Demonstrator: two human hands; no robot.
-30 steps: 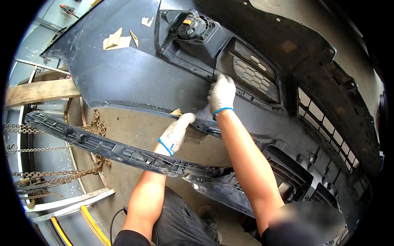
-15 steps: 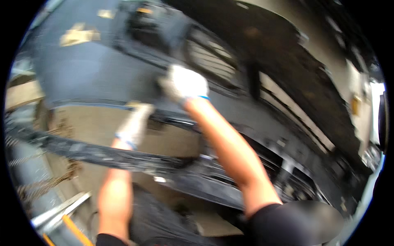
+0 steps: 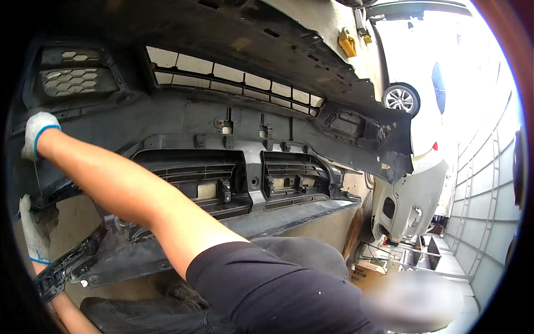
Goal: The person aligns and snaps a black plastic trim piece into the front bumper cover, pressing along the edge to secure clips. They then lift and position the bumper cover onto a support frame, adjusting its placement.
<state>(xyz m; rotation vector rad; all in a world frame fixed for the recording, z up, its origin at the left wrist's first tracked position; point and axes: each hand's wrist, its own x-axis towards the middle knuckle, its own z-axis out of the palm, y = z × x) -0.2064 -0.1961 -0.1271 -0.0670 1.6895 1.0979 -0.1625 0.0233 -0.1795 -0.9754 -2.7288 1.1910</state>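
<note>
A large dark grey car bumper [image 3: 233, 117] stands in front of me with its inner side toward me. My right hand [image 3: 38, 132], in a white glove with a blue cuff, is at the far left and grips the bumper just below a honeycomb grille [image 3: 78, 78]. My bare right forearm crosses the picture from the lower middle. My left hand [image 3: 32, 234], gloved the same way, points up at the left rim and touches the bumper's lower edge by a torn spot; its grip is hidden. A thin string hangs between the two hands.
A white bumper [image 3: 411, 200] leans at the right, with a white car's wheel [image 3: 401, 99] behind it. A yellow object [image 3: 347, 43] sits above the dark bumper. A cardboard box [image 3: 370, 273] and a corrugated metal wall [image 3: 484, 195] lie further right. My knees are below.
My view has swung to the right, so both hands now sit at the left rim. The hands stay on the same part of the bumper.
</note>
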